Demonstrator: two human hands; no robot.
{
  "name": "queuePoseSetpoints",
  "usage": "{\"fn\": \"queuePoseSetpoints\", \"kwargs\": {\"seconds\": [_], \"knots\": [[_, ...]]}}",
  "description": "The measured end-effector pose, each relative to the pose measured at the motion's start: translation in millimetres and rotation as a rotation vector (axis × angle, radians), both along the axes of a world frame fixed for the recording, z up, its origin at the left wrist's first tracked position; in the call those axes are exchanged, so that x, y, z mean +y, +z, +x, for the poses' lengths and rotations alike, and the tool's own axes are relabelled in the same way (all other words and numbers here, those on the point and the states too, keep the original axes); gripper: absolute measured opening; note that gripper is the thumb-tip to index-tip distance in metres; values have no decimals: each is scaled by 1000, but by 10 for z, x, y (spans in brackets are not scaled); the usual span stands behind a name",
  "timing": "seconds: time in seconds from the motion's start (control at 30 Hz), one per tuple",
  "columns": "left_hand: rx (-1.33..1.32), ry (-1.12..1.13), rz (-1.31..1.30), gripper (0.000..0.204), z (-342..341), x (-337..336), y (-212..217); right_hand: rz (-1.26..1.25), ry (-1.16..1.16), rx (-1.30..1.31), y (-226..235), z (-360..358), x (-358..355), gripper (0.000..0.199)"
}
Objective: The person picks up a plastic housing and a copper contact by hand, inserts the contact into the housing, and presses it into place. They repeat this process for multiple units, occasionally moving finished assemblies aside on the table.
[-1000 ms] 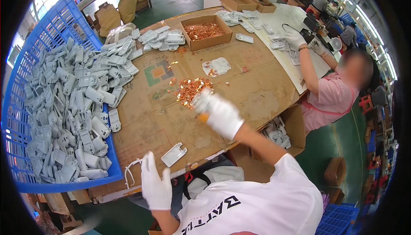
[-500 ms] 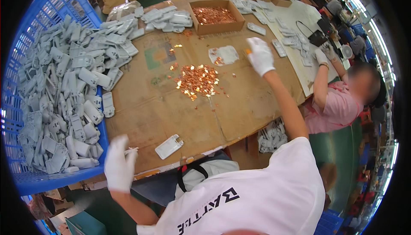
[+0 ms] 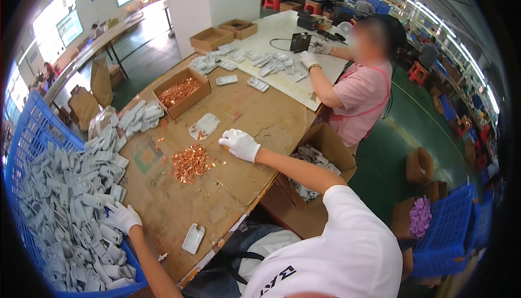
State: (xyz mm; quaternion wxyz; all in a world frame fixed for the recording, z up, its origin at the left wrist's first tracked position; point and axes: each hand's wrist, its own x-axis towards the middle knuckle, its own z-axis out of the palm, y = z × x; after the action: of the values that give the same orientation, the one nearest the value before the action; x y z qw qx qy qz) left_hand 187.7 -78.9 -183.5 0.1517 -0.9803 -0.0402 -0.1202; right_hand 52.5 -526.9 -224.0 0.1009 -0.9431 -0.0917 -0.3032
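My left hand (image 3: pixel 124 216), in a white glove, reaches onto a heap of light grey plastic casings (image 3: pixel 73 203) in a blue crate (image 3: pixel 40 119). Its fingers are stretched out over the casings. My right hand (image 3: pixel 241 144), also gloved in white, is above the cardboard-covered table with its fingers curled; a small orange bit shows at the fingertips, too little to name. Left of it lies a loose pile of small copper-coloured metal pieces (image 3: pixel 190 163). A pale, flat patch (image 3: pixel 204 127) with a few pieces on it lies beyond. One casing (image 3: pixel 193 238) rests near the front edge.
An open cardboard box (image 3: pixel 184 93) of copper pieces stands at the back, with stacked casings (image 3: pixel 140 118) beside it. A co-worker in pink (image 3: pixel 361 92) works at the white tabletop on the right. Below the table edge sits a carton of casings (image 3: pixel 325 162).
My left hand has gone from the table's front edge to the casings in the crate. My right hand has come nearer the copper pile. The view has swung to the right.
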Motion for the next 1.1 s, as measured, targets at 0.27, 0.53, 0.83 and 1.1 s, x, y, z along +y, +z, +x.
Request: {"fn": "queuePoseSetpoints", "kwargs": {"seconds": [0.27, 0.53, 0.83, 1.1], "knots": [[-223, -57, -80, 53, 128, -71, -225, -9, -22, -86, 105, 0, 1, 22], [-463, -269, -349, 82, 75, -48, -217, -175, -38, -88, 22, 104, -41, 18], [-267, -368, -503, 43, 69, 83, -254, -93, -88, -48, 69, -4, 96, 17], [-468, -514, -488, 26, 277, 7, -334, 86, -98, -63, 117, 29, -40, 19]]}}
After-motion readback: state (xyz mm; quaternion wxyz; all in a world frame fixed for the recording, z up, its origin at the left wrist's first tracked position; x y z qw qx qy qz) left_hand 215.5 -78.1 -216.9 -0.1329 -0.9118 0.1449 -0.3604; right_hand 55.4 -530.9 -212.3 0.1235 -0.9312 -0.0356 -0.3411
